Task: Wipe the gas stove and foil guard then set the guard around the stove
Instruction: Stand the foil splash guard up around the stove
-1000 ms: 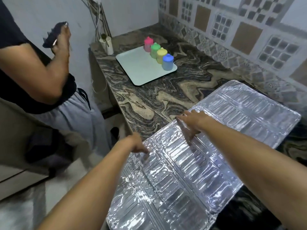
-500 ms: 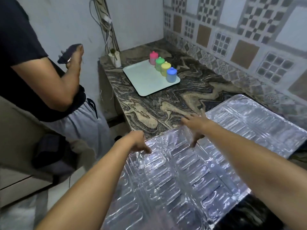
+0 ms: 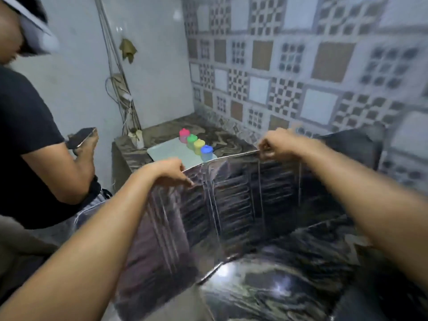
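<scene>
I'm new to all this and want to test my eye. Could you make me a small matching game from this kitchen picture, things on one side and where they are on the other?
Things:
1. foil guard
2. blue jar
3. phone
4. pink jar

Places:
A. farthest along the jar row on the tray
B. held up by its top edge in both hands, left hand and right hand
C. in the bystander's hand
D. nearest end of the jar row

Pairs: 1-B, 2-D, 3-C, 4-A
</scene>
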`<state>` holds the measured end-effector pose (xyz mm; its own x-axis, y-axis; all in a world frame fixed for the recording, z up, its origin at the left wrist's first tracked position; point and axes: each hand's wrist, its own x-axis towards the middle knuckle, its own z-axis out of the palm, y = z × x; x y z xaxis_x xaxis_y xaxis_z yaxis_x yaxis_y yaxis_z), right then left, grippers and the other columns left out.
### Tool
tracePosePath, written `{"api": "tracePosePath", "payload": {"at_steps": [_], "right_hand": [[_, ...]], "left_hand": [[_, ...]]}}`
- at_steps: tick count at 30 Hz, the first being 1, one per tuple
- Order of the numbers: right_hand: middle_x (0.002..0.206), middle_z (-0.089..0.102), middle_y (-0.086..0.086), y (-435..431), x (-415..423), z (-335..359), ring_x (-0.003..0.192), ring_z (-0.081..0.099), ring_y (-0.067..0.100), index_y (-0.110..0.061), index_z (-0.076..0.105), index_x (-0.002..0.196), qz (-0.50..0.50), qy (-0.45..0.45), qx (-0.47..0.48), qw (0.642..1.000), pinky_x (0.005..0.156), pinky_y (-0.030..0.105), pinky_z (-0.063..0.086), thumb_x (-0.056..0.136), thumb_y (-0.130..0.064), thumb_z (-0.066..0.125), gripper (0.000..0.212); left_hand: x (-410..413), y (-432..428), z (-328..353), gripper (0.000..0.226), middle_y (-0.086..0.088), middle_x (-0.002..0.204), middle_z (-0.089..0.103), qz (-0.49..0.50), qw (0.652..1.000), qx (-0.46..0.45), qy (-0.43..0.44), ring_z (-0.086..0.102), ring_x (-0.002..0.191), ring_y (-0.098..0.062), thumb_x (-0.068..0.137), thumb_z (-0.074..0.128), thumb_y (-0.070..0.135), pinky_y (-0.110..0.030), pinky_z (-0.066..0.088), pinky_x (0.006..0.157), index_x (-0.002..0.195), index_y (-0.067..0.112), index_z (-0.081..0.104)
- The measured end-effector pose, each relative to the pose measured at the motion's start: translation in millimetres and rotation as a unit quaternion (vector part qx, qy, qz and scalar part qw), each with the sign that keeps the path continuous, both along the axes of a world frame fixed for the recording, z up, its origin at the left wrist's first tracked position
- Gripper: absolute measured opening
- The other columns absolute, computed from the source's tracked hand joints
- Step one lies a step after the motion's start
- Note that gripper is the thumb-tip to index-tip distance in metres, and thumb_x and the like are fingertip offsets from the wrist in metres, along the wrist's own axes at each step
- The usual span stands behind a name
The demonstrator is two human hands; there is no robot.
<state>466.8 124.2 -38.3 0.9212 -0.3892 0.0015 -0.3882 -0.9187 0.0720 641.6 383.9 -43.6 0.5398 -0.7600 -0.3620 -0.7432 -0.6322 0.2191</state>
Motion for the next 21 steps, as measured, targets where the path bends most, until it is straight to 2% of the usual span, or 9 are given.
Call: {"api": "tracePosePath", "payload": {"at_steps": [2,5,8,9,12,14,16,18,21], "right_hand": [[0.099,0.069,-0.005,-3.1,-29.0,33.1,0.101,0.063,0.023,-0.035,0.070,0.096,-0.023,-0.051,0.032,0.998,0.082,0.033,0.045,0.092,-0.031,0.064,0.008],[0.099,0.066,-0.003,-3.2,-73.6,70.5,0.102,0.063,0.028,-0.031,0.065,0.101,-0.048,-0.164,0.032,0.985,0.086,0.040,0.049,0.095,-0.029,0.059,0.009],[0.115,0.071,0.009,-3.3,-125.7,96.3,0.107,0.063,0.035,-0.028,0.068,0.113,-0.100,-0.257,-0.031,0.961,0.088,0.043,0.043,0.098,-0.026,0.056,0.019],[0.117,0.071,0.010,-4.9,-143.0,102.3,0.107,0.062,0.036,-0.028,0.067,0.118,-0.113,-0.277,-0.055,0.953,0.090,0.044,0.040,0.099,-0.027,0.054,0.023],[0.109,0.072,0.009,-10.7,-194.2,112.7,0.102,0.062,0.034,-0.026,0.065,0.112,-0.152,-0.313,-0.101,0.932,0.085,0.042,0.033,0.100,-0.026,0.051,0.019],[0.102,0.071,0.007,-12.6,-229.0,117.1,0.099,0.062,0.032,-0.023,0.065,0.108,-0.177,-0.325,-0.123,0.921,0.083,0.041,0.031,0.100,-0.025,0.051,0.017],[0.103,0.072,0.005,-12.9,-262.1,118.8,0.100,0.062,0.031,-0.023,0.067,0.111,-0.195,-0.335,-0.147,0.910,0.087,0.043,0.035,0.099,-0.023,0.053,0.019],[0.104,0.073,0.003,-15.0,-292.6,114.9,0.099,0.064,0.029,-0.024,0.069,0.114,-0.206,-0.341,-0.169,0.901,0.093,0.045,0.038,0.099,-0.022,0.055,0.020],[0.103,0.074,-0.003,-19.3,-337.0,104.3,0.097,0.065,0.027,-0.025,0.068,0.111,-0.217,-0.343,-0.188,0.894,0.099,0.047,0.035,0.099,-0.023,0.056,0.017]], "left_hand": [[-3.4,-11.5,27.8,0.022,-0.007,0.076,0.064,-0.005,0.999,-0.034,-0.022,0.057,0.068,-0.021,0.084,0.071,0.033,-0.026,0.044,0.061,0.074,0.014,0.066],[-15.3,-34.3,63.6,0.008,-0.006,0.077,0.070,-0.014,0.992,-0.118,-0.048,0.066,0.072,-0.022,0.081,0.066,0.026,-0.030,0.049,0.064,0.078,0.020,0.070],[-44.0,-67.3,97.1,0.009,-0.005,0.086,0.073,-0.047,0.975,-0.213,-0.041,0.068,0.078,-0.019,0.086,0.064,0.028,-0.026,0.045,0.066,0.089,0.023,0.071],[-55.5,-79.3,106.6,0.009,-0.005,0.085,0.072,-0.062,0.969,-0.238,-0.039,0.067,0.075,-0.018,0.087,0.064,0.028,-0.026,0.044,0.065,0.086,0.022,0.070],[-90.6,-113.0,123.1,0.017,-0.006,0.080,0.067,-0.109,0.949,-0.284,-0.085,0.060,0.067,-0.018,0.087,0.060,0.034,-0.030,0.046,0.067,0.077,0.020,0.062],[-116.8,-136.2,129.9,0.019,-0.008,0.090,0.070,-0.146,0.934,-0.307,-0.111,0.065,0.081,-0.026,0.087,0.054,0.042,-0.038,0.053,0.077,0.081,0.025,0.060],[-145.1,-158.8,133.8,0.026,-0.013,0.102,0.071,-0.181,0.922,-0.316,-0.132,0.066,0.091,-0.031,0.089,0.046,0.044,-0.042,0.054,0.083,0.092,0.024,0.063],[-171.8,-179.5,133.1,0.032,-0.016,0.111,0.069,-0.204,0.914,-0.318,-0.150,0.065,0.098,-0.033,0.092,0.042,0.042,-0.043,0.053,0.085,0.105,0.021,0.063],[-212.8,-206.1,126.7,0.038,-0.019,0.110,0.068,-0.237,0.900,-0.331,-0.155,0.065,0.098,-0.035,0.091,0.040,0.043,-0.042,0.052,0.082,0.109,0.019,0.063]]}}
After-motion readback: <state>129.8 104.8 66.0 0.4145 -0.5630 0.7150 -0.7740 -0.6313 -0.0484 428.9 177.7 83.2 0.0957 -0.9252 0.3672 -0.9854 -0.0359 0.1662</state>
